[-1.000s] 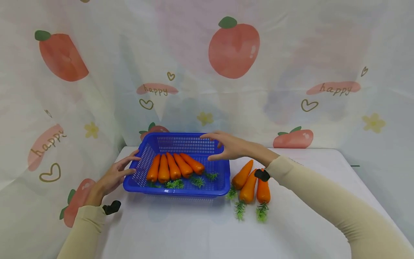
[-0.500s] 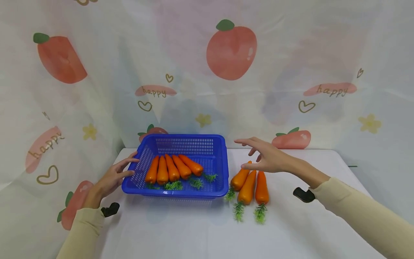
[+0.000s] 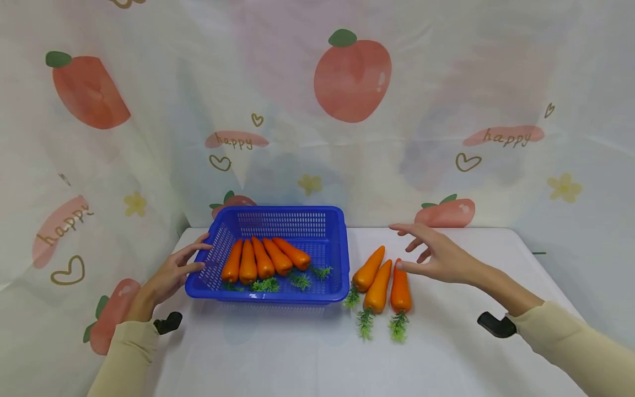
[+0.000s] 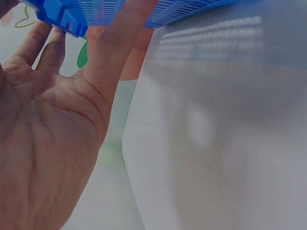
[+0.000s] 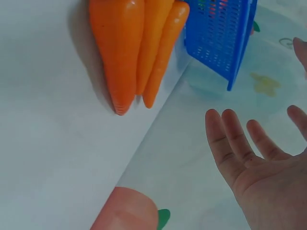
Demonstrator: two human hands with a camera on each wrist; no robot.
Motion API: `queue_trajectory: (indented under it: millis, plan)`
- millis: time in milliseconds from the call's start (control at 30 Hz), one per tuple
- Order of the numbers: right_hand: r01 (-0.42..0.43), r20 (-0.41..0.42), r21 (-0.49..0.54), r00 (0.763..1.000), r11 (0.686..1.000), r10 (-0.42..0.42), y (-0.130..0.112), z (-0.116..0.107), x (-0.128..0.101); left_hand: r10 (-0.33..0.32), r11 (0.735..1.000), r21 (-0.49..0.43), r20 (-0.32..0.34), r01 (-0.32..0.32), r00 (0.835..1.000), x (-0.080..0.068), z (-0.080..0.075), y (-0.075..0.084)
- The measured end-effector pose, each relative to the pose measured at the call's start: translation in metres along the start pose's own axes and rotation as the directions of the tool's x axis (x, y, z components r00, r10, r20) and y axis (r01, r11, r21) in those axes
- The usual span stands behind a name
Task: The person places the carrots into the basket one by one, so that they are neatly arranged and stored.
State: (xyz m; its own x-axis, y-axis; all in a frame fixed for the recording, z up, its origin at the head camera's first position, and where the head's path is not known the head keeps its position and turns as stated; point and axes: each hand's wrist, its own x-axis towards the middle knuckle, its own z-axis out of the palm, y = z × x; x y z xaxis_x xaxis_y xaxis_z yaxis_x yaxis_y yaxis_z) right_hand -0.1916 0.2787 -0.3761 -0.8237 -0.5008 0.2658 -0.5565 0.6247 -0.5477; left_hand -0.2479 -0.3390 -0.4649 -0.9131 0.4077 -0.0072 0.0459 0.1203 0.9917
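Observation:
A blue plastic basket [image 3: 278, 297] stands on the table with several orange carrots [image 3: 264, 259] lying side by side in it, their green tops toward the near wall. My left hand [image 3: 171, 274] rests at the basket's left end, fingertips and thumb against the rim; in the left wrist view, its thumb crosses in front of the blue basket wall [image 4: 62, 14]. Three more carrots [image 3: 378, 288] lie on the table right of the basket. My right hand [image 3: 441, 255] hovers by their tips with loose fingers and holds nothing; the right wrist view shows its palm apart from the carrots [image 5: 117, 48].
A white cloth covers the table [image 3: 297, 353]. Behind and to the left hangs a printed curtain [image 3: 426, 71] with fruit shapes, hearts and words. The table's back edge runs just behind the basket and the loose carrots.
My right hand has moved from above the basket's right side out to the right, past the loose carrots. The left hand stays at the basket's left rim, and the carrots have not moved.

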Motion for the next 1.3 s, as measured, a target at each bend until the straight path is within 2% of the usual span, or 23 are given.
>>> queue_trajectory:
  millis: [267, 600, 733, 1033, 1133, 1300]
  plan:
    - [-0.034, 0.000, 0.029, 0.999, 0.999, 0.034, 0.009, 0.012, -0.006, 0.003, 1.000, -0.009, 0.003, -0.003, 1.000, 0.001, -0.001, -0.001]
    - [-0.091, 0.009, -0.001, 0.996, 0.996, 0.091, 0.022, 0.027, -0.010, 0.004, 1.000, 0.009, 0.003, -0.004, 1.000, 0.000, -0.001, 0.001]
    - [-0.140, 0.014, 0.000, 0.990, 0.990, 0.140, 0.027, 0.035, -0.013, 0.006, 1.000, 0.009, 0.001, -0.006, 1.000, -0.001, 0.000, 0.000]
    - [-0.266, 0.015, 0.014, 0.964, 0.964, 0.266, 0.042, 0.055, -0.017, 0.006, 1.000, 0.001, 0.003, -0.006, 1.000, 0.000, 0.001, 0.000]
    - [-0.300, 0.038, 0.055, 0.954, 0.952, 0.299, 0.046, 0.059, -0.018, 0.005, 1.000, -0.005, 0.005, -0.005, 1.000, 0.000, 0.001, 0.000]
    - [-0.381, 0.102, 0.138, 0.924, 0.914, 0.369, 0.052, 0.064, -0.020, 0.004, 1.000, -0.012, 0.007, -0.004, 1.000, 0.000, 0.000, 0.001]
